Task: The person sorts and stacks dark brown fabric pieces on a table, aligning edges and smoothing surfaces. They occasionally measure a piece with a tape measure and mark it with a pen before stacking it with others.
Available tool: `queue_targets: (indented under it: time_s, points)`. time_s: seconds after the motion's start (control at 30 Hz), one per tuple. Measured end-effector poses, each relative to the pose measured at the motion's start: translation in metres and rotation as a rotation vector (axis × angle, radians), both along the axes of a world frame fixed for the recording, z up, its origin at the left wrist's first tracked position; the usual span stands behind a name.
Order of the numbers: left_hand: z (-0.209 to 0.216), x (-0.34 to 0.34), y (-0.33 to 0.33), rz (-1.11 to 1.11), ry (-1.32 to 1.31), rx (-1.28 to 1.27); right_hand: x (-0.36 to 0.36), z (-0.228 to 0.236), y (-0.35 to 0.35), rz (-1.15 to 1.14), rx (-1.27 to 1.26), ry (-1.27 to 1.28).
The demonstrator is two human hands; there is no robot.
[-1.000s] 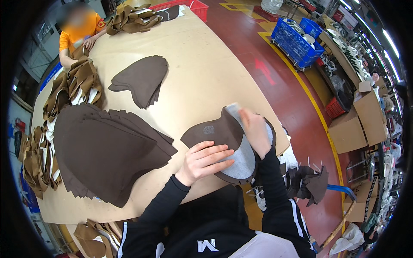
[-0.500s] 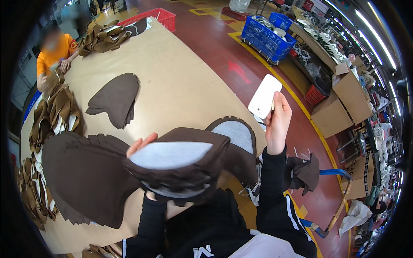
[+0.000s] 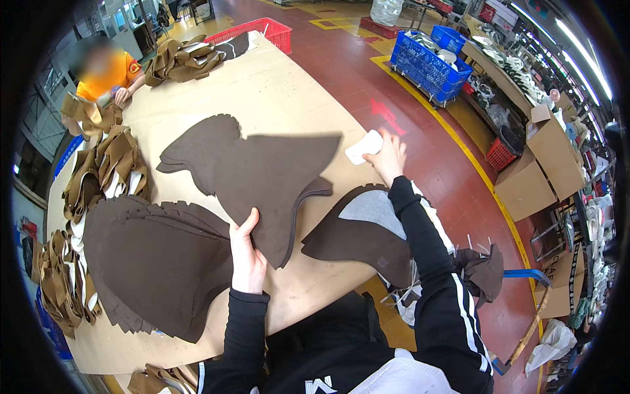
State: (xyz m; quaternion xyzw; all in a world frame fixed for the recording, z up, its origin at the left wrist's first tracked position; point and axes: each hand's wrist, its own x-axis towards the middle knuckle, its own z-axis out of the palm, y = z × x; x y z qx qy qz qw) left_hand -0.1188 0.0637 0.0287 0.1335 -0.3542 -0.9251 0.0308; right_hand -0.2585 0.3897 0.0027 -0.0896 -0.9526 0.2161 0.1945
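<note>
shifted: loose brown panels (image 3: pixel 275 177), folded with pale underside showing half a second ago, now dark face up near centre, towards 11 o'clock, overlapping the small brown stack (image 3: pixel 197 146) at 10 o'clock; contact between them cannot be told

left hand (image 3: pixel 247 262), 7 o'clock: thumb above, other fingers mostly hidden beneath, grasping the panels' near edge

right hand (image 3: pixel 391 157), 2 o'clock: fingers closed on a flat white tool (image 3: pixel 364 147), near the edge of the tabletop (image 3: pixel 289 79)

also listed: grey-patched brown panel (image 3: pixel 354 253), 5 o'clock, neither hand on it; large fanned stack (image 3: pixel 154 262), 8 o'clock

bearing on work: panels seemingly turned and carried towards the small stack, not yet let go
</note>
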Motion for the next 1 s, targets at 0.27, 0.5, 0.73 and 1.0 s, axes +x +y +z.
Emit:
queue_targets:
  time_s: [0.27, 0.5, 0.73, 1.0]
  points:
    - [0.002, 0.002, 0.005, -0.144, 0.060, 0.198, 0.004, -0.026, 0.077, 0.188, -0.980, -0.217]
    - [-0.018, 0.014, 0.010, -0.462, 0.020, 0.320, 0.149, 0.024, 0.068, 0.181, -0.771, -0.086]
    - [0.005, -0.021, 0.072, -0.871, -0.007, -0.849, 0.269, -0.044, 0.024, -0.139, -1.237, -0.051]
    - [0.008, -0.035, 0.074, -0.943, -0.020, -0.718, 0.278, -0.004, 0.013, -0.083, -1.514, -0.396]
